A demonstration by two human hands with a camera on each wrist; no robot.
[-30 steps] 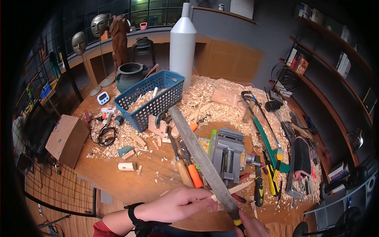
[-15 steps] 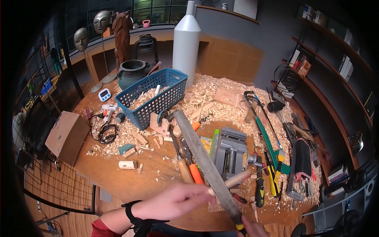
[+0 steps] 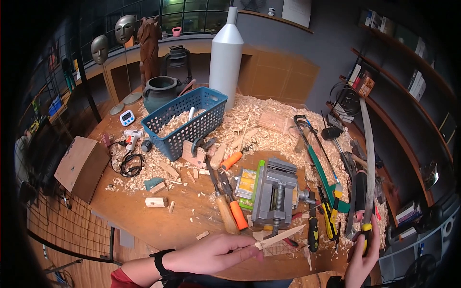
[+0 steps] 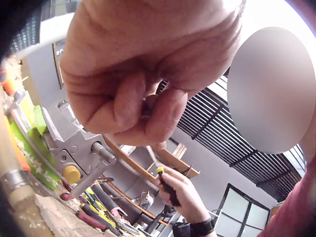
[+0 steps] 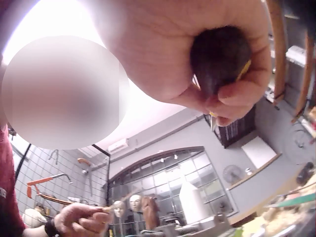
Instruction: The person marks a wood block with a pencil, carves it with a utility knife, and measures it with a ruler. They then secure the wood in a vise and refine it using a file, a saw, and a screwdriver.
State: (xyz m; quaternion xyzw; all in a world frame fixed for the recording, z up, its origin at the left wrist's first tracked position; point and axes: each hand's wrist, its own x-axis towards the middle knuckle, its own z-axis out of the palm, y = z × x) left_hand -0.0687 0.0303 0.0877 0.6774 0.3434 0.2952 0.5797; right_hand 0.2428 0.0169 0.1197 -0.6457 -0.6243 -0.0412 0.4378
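Observation:
The left hand (image 3: 218, 253) pinches a pale, pointed piece of wood (image 3: 283, 236) near the table's front edge; its tip points right. In the left wrist view, the curled fingers of the left hand (image 4: 143, 74) hide most of the wood. At the right, the right hand (image 3: 361, 257) grips the black and yellow handle (image 3: 367, 234) of a long metal file (image 3: 370, 163), whose blade stands up, apart from the wood. That dark handle (image 5: 219, 57) fills the right palm in the right wrist view.
A grey vise (image 3: 276, 192) stands just beyond the wood. Orange-handled tools (image 3: 237, 214), a green saw (image 3: 317, 163) and yellow-black cutters (image 3: 331, 218) lie around it. Farther back are a blue basket (image 3: 185, 125), wood shavings (image 3: 259, 108) and a tall white bottle (image 3: 225, 57).
The right hand has moved right with the file, lifting it off the wood and swinging the blade upright. The left hand stays nearly in place, the wood now lying at a slightly different angle.

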